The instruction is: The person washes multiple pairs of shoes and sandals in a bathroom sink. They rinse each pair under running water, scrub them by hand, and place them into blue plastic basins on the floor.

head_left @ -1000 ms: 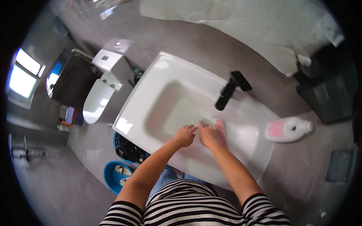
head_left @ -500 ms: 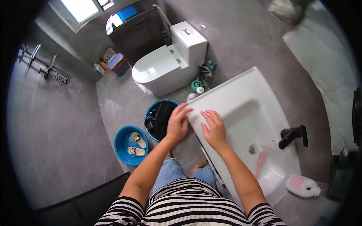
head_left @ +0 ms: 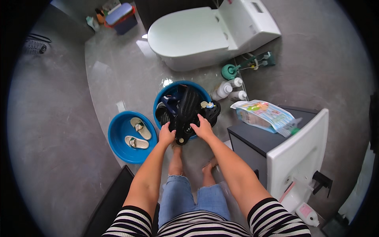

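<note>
A blue basin [head_left: 158,98] on the floor is piled with dark footwear, including a long black slipper [head_left: 188,104] and, at the right rim, a black clog [head_left: 213,112] with small charms. My left hand [head_left: 167,135] is at the near left edge of the pile, thumb and fingers apart. My right hand [head_left: 202,129] reaches between the slipper and the clog, its fingers also spread. Both hands are at the black shoes, and neither is seen to close around one. Fingertip contact is hard to make out.
Left of it, another blue basin [head_left: 114,144] holds beige slides [head_left: 138,142]. White bottles [head_left: 223,91] and a green toilet brush [head_left: 229,72] stand near the toilet [head_left: 189,33]. A grey cabinet [head_left: 248,146] carries a plastic package [head_left: 262,114]; the white washbasin [head_left: 298,138] is at right.
My hands have moved from over the washbasin's corner down to the shoes in the blue basin. The view has shifted down toward the floor, and the cabinet with the package now shows.
</note>
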A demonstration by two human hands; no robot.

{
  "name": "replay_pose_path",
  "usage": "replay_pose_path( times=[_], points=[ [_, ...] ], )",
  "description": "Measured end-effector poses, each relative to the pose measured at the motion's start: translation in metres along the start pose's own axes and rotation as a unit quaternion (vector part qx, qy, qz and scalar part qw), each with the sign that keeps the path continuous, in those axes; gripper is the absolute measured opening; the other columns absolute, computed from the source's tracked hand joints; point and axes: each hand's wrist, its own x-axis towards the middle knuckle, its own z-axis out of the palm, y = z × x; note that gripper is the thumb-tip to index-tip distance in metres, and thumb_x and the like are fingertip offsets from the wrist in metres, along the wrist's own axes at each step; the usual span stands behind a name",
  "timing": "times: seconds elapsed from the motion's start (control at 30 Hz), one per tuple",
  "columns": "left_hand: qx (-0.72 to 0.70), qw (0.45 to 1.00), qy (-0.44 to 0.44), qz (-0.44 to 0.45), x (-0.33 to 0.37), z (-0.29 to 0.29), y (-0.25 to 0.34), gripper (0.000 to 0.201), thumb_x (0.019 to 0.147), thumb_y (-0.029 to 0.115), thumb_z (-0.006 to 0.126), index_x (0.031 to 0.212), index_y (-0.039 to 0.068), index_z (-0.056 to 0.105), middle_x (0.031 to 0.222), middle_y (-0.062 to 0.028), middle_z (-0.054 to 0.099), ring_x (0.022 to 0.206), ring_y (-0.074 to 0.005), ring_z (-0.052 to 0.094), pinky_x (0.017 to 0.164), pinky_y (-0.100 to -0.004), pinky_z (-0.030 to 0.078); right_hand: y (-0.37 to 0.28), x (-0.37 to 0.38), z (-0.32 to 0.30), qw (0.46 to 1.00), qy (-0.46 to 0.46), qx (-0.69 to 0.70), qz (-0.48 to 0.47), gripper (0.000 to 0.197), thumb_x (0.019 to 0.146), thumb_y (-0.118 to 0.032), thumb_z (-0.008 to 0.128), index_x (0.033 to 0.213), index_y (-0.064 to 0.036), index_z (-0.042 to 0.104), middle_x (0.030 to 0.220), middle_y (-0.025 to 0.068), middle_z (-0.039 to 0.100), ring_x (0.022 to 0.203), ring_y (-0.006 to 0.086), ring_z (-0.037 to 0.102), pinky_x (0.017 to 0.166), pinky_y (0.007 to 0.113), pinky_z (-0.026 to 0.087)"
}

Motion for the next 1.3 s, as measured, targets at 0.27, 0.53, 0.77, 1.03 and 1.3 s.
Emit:
replay_pose_path(
  times=[0.27, 0.53, 0.77, 1.03, 1.3],
  points=[
    [-0.056, 0.993, 0.073, 0.076, 0.083, 0.064, -0.034, 0.069, 0.081, 0.03, 0.075, 0.135, -0.003, 0.047, 0.129, -0.0253, 0.054, 0.121, -0.0399, 0.052, 0.103, -0.041, 0.042, 0.05, 0.084, 0.068, 0.982, 0.066, 0.0, 0.177, 0.082, 0.081, -0.032, 0.073, 0.148, -0.0092, 0.032, 0.144, 0.0212, 0.04, 0.13, 0.0398, 0.042, 0.107, 0.044, 0.038],
    [-0.054, 0.997, -0.044, -0.023, 0.131, 0.086, -0.015, 0.083, 0.077, 0.038, 0.078, 0.139, -0.005, 0.042, 0.131, -0.027, 0.053, 0.121, -0.0364, 0.054, 0.103, -0.0396, 0.042, 0.12, 0.109, 0.096, 0.909, 0.123, 0.211, 0.338, 0.115, 0.075, -0.025, 0.079, 0.153, -0.0018, -0.002, 0.152, 0.0264, 0.028, 0.139, 0.0359, 0.034, 0.114, 0.039, 0.029],
    [-0.234, 0.968, -0.088, -0.026, 0.126, 0.066, -0.017, 0.086, 0.072, 0.022, 0.081, 0.14, -0.006, 0.035, 0.13, -0.0233, 0.055, 0.118, -0.0296, 0.056, 0.101, -0.0348, 0.042, 0.107, 0.094, 0.082, 0.936, 0.187, 0.133, 0.266, 0.107, 0.077, -0.019, 0.07, 0.155, -0.0143, -0.005, 0.142, 0.0297, 0.041, 0.125, 0.0421, 0.048, 0.107, 0.044, 0.039],
    [-0.36, 0.923, -0.096, 0.097, -0.016, -0.073, 0.107, 0.097, 0.077, 0.006, 0.077, 0.152, -0.001, 0.016, 0.142, -0.017, 0.043, 0.126, -0.0234, 0.048, 0.107, -0.0334, 0.037, -0.017, -0.07, -0.039, 0.935, 0.258, 0.241, -0.024, 0.093, 0.076, -0.013, 0.067, 0.154, -0.0078, 0.015, 0.136, 0.0284, 0.047, 0.123, 0.0414, 0.049, 0.103, 0.044, 0.04],
    [-0.361, 0.871, -0.089, 0.32, -0.181, -0.148, 0.339, 0.096, 0.071, -0.005, 0.068, 0.152, 0.002, 0.019, 0.139, -0.016, 0.046, 0.123, -0.0215, 0.051, 0.106, -0.0325, 0.039, -0.061, -0.266, -0.211, 0.883, 0.314, 0.301, -0.178, 0.09, 0.081, -0.003, 0.062, 0.153, -0.0007, 0.008, 0.141, 0.0222, 0.042, 0.12, 0.0259, 0.052, 0.099, 0.035, 0.044]
  ],
)
